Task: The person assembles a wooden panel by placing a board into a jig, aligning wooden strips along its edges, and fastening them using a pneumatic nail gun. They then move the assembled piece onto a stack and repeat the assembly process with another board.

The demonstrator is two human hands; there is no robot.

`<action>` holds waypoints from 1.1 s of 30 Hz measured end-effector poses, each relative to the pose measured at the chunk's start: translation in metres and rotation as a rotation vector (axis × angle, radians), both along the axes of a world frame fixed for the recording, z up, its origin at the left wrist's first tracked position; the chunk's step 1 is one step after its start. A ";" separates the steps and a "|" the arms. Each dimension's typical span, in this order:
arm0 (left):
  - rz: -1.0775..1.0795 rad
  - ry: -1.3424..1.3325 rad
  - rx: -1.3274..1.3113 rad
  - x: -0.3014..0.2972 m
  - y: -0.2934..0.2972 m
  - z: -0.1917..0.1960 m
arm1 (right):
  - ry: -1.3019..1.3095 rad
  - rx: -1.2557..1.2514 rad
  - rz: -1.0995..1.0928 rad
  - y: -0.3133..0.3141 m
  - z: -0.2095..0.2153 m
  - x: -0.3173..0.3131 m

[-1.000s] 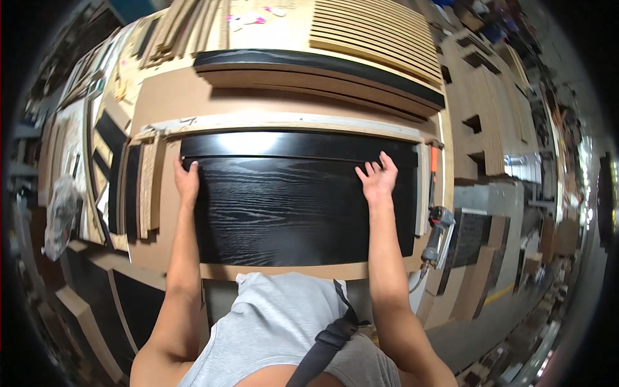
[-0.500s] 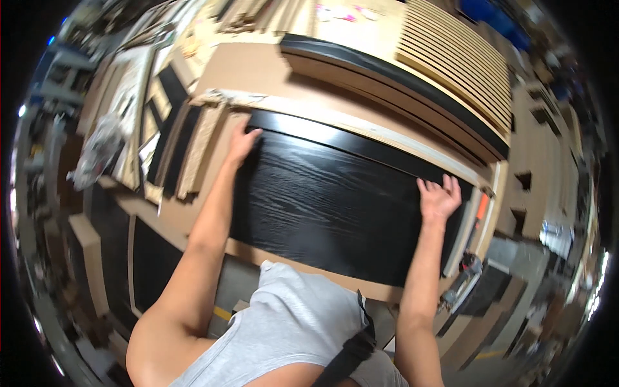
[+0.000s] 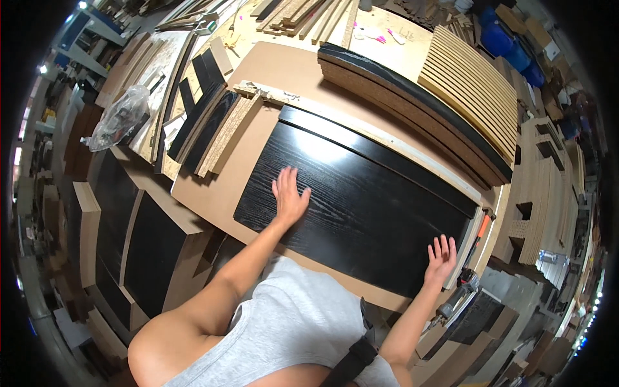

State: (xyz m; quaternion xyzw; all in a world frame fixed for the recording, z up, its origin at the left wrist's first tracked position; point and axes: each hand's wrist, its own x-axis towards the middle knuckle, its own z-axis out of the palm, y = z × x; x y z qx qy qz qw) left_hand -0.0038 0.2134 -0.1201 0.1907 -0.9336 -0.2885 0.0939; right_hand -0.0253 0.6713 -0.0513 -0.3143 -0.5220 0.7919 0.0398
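A large black wood-grain panel (image 3: 354,213) lies flat on the brown board (image 3: 200,187) covering the bench. Along its far edge runs a narrow black strip (image 3: 387,161), up against a pale straight rail (image 3: 335,119). Over the left part of the panel is my left hand (image 3: 290,198), open, fingers apart, holding nothing. My right hand (image 3: 441,259) is at the panel's right end, open too, with its fingers spread. Whether either palm touches the surface I cannot tell.
Beyond the rail, long black-topped strips (image 3: 412,106) are stacked beside a pile of slats (image 3: 474,84). Short black strips (image 3: 203,132) and a clear plastic bag (image 3: 122,116) sit left. An orange-handled tool (image 3: 482,226) and a power tool (image 3: 459,293) lie right.
Both hands have come off the narrow strip at the far edge and moved nearer to me. My left hand has also shifted right, over the panel. The view has turned slightly.
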 end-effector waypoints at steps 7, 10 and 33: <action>-0.311 0.009 -0.034 0.046 0.058 0.009 | -0.317 0.406 -0.238 0.068 0.006 0.098; -0.430 0.039 -0.044 0.024 0.092 0.008 | -0.261 0.744 -0.185 0.115 -0.019 0.123; -1.170 0.126 -0.343 -0.235 0.299 0.014 | -0.849 1.257 0.338 0.186 -0.028 0.089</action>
